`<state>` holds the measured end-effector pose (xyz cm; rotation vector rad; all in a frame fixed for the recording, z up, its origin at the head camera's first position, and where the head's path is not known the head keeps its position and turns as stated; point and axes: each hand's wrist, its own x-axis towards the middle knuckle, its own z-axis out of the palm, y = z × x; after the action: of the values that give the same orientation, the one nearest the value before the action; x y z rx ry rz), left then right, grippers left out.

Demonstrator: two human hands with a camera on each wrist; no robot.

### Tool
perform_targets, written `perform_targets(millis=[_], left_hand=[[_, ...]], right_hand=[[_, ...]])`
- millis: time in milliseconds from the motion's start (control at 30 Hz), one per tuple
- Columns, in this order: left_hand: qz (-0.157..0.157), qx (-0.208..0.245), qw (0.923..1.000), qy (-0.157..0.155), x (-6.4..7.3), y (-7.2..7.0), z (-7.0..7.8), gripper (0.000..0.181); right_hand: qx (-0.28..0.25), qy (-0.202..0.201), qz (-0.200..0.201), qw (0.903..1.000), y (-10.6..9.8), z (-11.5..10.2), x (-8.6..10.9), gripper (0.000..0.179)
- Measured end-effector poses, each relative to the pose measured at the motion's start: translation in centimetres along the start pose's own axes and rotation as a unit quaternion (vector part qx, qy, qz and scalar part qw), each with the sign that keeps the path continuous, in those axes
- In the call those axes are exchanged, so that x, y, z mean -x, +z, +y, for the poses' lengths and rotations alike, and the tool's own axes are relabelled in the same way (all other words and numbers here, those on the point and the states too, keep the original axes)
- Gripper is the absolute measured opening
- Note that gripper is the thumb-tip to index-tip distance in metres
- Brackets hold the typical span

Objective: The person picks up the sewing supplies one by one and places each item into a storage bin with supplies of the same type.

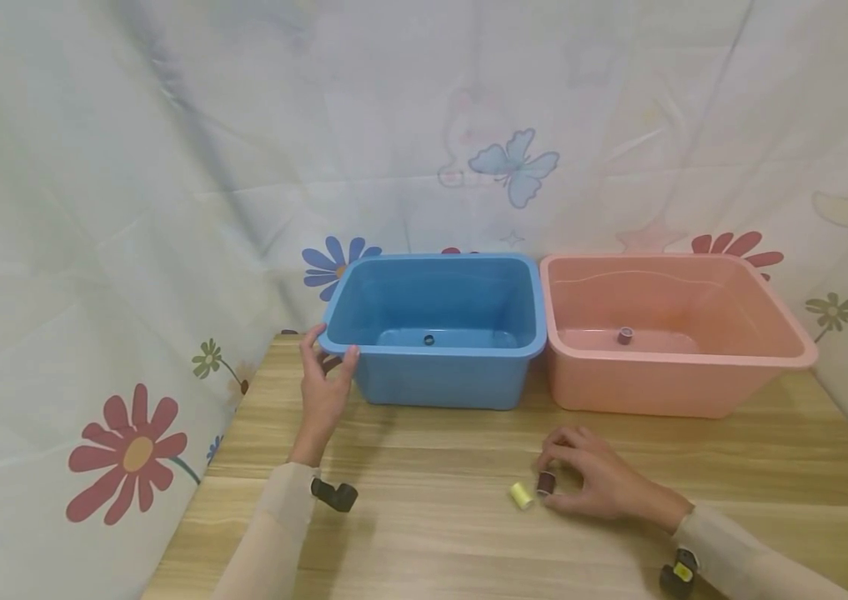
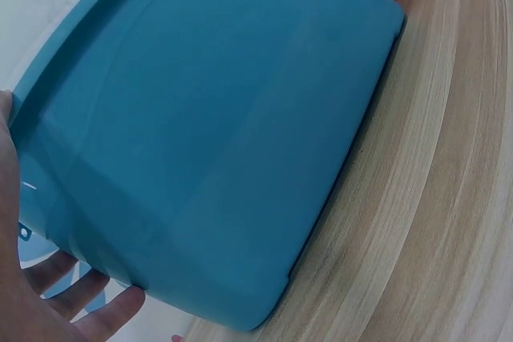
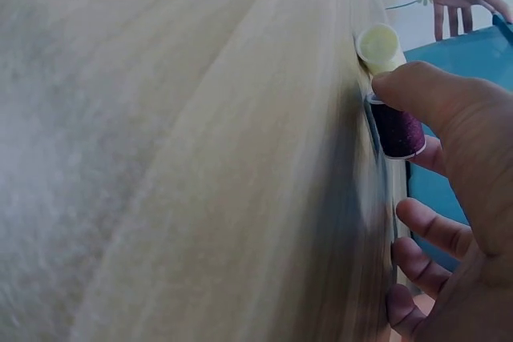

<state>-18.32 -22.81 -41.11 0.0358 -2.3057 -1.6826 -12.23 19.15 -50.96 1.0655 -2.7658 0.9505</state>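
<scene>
My right hand pinches a dark purple spool of thread between thumb and index finger, low over the wooden table. In the right wrist view the thumb lies at one end of this spool, and the other fingers are loosely bent. Just left of it a yellow spool of thread lies on its side. My left hand holds the left front corner of a blue bin, thumb at the front rim. In the left wrist view its fingertips touch the bin's wall.
A pink bin stands right of the blue one, with a purple spool inside. A small dark round item lies on the blue bin's floor. Behind both bins hangs a printed curtain. The wooden table extends in front.
</scene>
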Motion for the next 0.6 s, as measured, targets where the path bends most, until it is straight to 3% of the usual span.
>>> perform_targets(millis=[600], left_hand=[[0.002, 0.002, 1.0000, 0.006, 0.1, 0.1, 0.0, 0.069]], right_hand=[[-0.024, -0.008, 0.014, 0.9996, -1.5, -0.4, -0.4, 0.037]])
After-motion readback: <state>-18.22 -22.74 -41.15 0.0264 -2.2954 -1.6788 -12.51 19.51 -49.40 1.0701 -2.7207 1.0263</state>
